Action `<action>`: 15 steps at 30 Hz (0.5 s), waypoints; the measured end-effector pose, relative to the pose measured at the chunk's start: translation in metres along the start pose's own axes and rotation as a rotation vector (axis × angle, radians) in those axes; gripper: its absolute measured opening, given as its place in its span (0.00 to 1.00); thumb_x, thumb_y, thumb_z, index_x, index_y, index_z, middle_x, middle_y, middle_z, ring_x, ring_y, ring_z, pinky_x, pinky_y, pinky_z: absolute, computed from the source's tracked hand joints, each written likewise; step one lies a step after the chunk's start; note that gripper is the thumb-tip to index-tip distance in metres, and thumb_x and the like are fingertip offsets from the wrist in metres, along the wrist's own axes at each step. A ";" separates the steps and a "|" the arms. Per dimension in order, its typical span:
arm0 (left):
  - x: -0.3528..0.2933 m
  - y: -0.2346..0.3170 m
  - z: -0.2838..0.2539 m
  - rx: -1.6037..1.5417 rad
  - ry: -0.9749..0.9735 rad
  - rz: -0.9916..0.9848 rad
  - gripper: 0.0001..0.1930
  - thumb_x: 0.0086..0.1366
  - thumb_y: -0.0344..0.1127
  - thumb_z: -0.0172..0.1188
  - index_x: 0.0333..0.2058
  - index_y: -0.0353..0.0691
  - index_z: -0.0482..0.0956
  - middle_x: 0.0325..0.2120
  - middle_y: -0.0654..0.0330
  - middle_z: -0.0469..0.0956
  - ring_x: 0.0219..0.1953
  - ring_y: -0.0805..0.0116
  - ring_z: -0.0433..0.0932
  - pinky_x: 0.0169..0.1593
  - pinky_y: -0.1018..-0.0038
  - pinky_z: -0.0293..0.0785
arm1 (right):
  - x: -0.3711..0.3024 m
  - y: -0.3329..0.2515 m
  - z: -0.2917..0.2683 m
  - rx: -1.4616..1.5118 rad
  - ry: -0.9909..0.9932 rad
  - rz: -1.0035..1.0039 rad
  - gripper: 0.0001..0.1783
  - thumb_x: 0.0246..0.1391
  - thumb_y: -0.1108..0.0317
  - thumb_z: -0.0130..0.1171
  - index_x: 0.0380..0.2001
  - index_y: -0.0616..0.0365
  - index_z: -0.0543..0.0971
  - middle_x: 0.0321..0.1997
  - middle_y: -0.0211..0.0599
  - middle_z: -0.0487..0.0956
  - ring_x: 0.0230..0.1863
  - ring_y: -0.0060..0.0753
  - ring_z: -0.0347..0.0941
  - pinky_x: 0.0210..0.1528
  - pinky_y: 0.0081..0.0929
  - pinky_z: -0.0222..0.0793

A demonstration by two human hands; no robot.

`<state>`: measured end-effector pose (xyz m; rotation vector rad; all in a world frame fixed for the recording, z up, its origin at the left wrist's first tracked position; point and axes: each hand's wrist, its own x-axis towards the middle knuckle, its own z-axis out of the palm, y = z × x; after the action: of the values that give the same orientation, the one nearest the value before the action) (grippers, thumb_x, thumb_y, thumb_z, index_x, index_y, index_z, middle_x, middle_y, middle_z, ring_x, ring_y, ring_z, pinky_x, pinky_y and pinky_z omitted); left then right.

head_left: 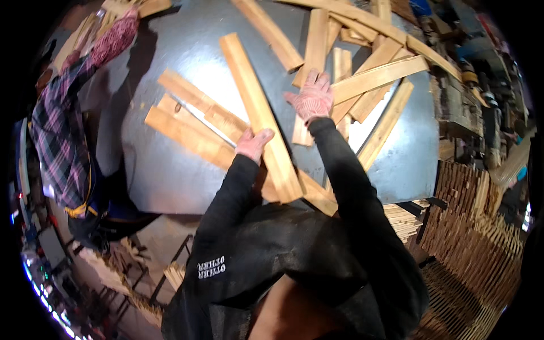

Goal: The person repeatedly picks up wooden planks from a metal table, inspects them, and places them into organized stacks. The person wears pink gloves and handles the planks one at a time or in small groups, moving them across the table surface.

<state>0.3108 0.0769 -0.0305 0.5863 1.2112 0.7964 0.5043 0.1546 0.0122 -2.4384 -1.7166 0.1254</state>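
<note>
My left hand (254, 144) grips a long wooden board (255, 107) by its left edge, thumb on top. That board slants from far left to near right, its near end by the table's front edge. Beneath and left of it lie more boards (184, 139), one with a dark knot. Fingers spread, my right hand (314, 97), in a pinkish knit glove, rests flat on a board (313, 48) among the loose pile at the right. The underside of the palm is hidden. Touching its fingertips or close to them is a crosswise board (379, 79).
The boards lie on a grey metal table (187, 51). At the left, a person in a plaid shirt (62, 130) reaches toward wood pieces (150, 7) at the far corner. Stacked wood strips (464, 198) stand right of the table, with machinery (476, 73) beyond.
</note>
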 end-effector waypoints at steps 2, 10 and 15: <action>0.000 0.012 0.007 0.212 -0.018 -0.029 0.23 0.60 0.36 0.66 0.50 0.31 0.72 0.42 0.55 0.78 0.43 0.66 0.75 0.48 0.71 0.72 | 0.009 0.007 0.012 -0.071 -0.066 0.076 0.53 0.38 0.50 0.70 0.63 0.62 0.55 0.60 0.60 0.65 0.60 0.56 0.66 0.60 0.41 0.62; 0.039 -0.033 -0.011 0.218 0.015 0.205 0.20 0.68 0.45 0.56 0.49 0.34 0.74 0.42 0.61 0.76 0.44 0.70 0.72 0.50 0.74 0.69 | -0.044 0.006 -0.018 0.514 -0.269 -0.143 0.46 0.49 0.53 0.61 0.66 0.64 0.57 0.67 0.62 0.59 0.66 0.57 0.60 0.65 0.36 0.60; 0.015 -0.013 0.021 -0.195 0.062 -0.107 0.28 0.59 0.36 0.66 0.54 0.30 0.68 0.48 0.55 0.77 0.49 0.65 0.75 0.55 0.73 0.69 | -0.045 0.018 -0.019 0.468 -0.392 -0.488 0.27 0.60 0.53 0.51 0.57 0.59 0.72 0.56 0.53 0.74 0.56 0.50 0.71 0.58 0.36 0.67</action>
<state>0.3357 0.0813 -0.0440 0.3371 1.1952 0.8351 0.5087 0.1050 0.0266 -1.6891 -2.0851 0.8766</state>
